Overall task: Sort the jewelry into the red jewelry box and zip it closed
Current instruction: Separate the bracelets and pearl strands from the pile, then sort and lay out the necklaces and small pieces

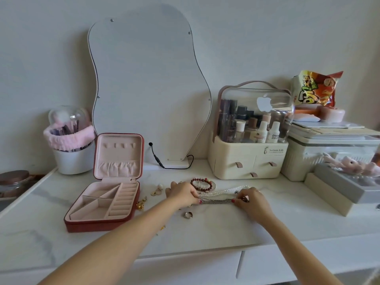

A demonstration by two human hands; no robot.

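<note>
The red jewelry box stands open near the left end of the tabletop, lid upright, pink lining and dividers showing, compartments bare. To its right lie gold earrings, a silver ring, a red bead bracelet, a pearl necklace and a silver chain, stretched between two hands.

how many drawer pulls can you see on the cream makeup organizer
3: one on the upper left drawer, one on the upper right, one on the bottom drawer. None look hidden.
</note>
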